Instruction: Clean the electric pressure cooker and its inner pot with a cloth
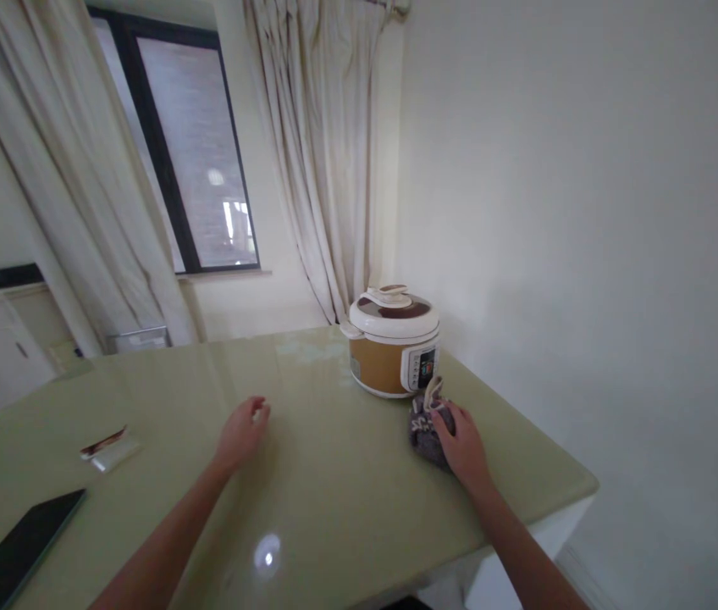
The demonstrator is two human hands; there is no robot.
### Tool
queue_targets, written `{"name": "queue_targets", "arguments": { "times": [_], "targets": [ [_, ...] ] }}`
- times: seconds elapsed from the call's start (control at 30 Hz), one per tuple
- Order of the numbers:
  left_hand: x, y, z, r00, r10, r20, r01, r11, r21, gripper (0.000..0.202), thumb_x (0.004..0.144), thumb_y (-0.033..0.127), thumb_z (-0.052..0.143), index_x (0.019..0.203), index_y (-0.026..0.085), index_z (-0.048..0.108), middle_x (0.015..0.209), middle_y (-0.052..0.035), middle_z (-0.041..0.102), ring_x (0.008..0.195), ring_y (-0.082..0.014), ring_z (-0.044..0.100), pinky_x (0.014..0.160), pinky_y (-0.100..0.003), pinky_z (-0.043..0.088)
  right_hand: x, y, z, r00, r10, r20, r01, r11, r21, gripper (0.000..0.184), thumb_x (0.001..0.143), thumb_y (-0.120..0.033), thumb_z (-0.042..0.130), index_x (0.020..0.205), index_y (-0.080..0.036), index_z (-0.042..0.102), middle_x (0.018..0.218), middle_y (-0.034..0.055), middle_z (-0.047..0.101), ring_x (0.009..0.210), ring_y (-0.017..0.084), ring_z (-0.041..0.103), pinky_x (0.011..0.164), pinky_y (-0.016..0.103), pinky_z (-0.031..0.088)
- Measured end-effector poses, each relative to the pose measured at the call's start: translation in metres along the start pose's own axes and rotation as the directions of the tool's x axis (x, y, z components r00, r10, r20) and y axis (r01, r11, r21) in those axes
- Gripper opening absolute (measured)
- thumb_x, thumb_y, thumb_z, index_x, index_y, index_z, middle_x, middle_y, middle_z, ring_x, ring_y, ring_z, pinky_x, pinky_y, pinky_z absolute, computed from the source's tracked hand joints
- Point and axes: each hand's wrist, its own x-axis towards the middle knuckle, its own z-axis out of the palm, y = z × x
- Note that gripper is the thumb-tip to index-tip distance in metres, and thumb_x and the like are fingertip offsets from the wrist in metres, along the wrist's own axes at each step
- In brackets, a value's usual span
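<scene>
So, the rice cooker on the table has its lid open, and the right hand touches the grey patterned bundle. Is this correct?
Not the lid: the head view shows it closed on the rice cooker. The right hand does touch the grey patterned bundle.

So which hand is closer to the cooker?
Right. The right hand is just in front of the cooker, holding a grey patterned bundle; the left hand is farther away, off to the left.
</scene>
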Motion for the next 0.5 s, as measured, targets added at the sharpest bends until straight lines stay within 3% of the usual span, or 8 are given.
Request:
{"name": "queue_targets", "arguments": {
  "times": [0.1, 0.2, 0.27, 0.37, 0.5],
  "targets": [
    [0.016, 0.075, 0.043, 0.995, -0.006, 0.102, 0.049, 0.899, -0.435, 0.051, 0.088, 0.061, 0.05, 0.102, 0.016, 0.069, 0.105, -0.0184, 0.077, 0.086, -0.0264, 0.072, 0.077, -0.039, 0.056, -0.001, 0.001, -0.001, 1.0, -0.024, 0.006, 0.024, 1.0, 0.01, 0.049, 0.092, -0.061, 0.054, 0.116, -0.022, 0.074, 0.121, 0.0148, 0.071, 0.115, 0.032, 0.066, 0.109, 0.046, 0.048],
    [0.036, 0.148, 0.067, 0.976, -0.089, 0.198, 0.209, 0.637, -0.742, 0.059, 0.086, 0.071, 0.055, 0.101, 0.015, 0.068, 0.099, -0.0151, 0.076, 0.069, -0.0174, 0.066, 0.058, -0.027, 0.048, -0.004, 0.001, -0.003, 1.0, -0.022, 0.01, 0.022, 1.0, 0.017, 0.048, 0.093, -0.061, 0.056, 0.117, -0.023, 0.074, 0.122, 0.0136, 0.071, 0.116, 0.032, 0.067, 0.108, 0.044, 0.05],
    [0.049, 0.187, 0.073, 0.939, -0.134, 0.318, 0.343, 0.465, -0.816, 0.055, 0.091, 0.068, 0.053, 0.097, 0.015, 0.067, 0.092, -0.0113, 0.075, 0.059, -0.0127, 0.062, 0.054, -0.025, 0.047, -0.005, 0.001, -0.003, 1.0, -0.012, 0.005, 0.012, 1.0, 0.024, 0.048, 0.093, -0.061, 0.057, 0.118, -0.024, 0.074, 0.122, 0.0131, 0.071, 0.116, 0.032, 0.067, 0.107, 0.044, 0.051],
    [0.064, 0.226, 0.08, 0.902, -0.138, 0.409, 0.431, 0.356, -0.829, 0.05, 0.096, 0.064, 0.052, 0.089, 0.016, 0.063, 0.076, -0.0055, 0.07, 0.049, -0.0102, 0.057, 0.049, -0.023, 0.044, -0.007, -0.001, -0.003, 1.0, -0.001, 0.001, 0.001, 1.0, 0.028, 0.046, 0.094, -0.06, 0.057, 0.118, -0.024, 0.074, 0.123, 0.0125, 0.071, 0.116, 0.032, 0.067, 0.107, 0.044, 0.05],
    [0.073, 0.242, 0.094, 0.933, -0.182, 0.309, 0.355, 0.353, -0.866, 0.045, 0.086, 0.061, 0.065, 0.08, 0.017, 0.06, 0.06, 0.0004, 0.061, 0.042, -0.0087, 0.049, 0.044, -0.021, 0.038, -0.007, -0.005, -0.002, 1.0, -0.004, 0.008, 0.004, 1.0, 0.024, 0.043, 0.096, -0.058, 0.056, 0.118, -0.025, 0.073, 0.122, 0.0119, 0.071, 0.116, 0.031, 0.066, 0.107, 0.044, 0.05]
  ]
}}
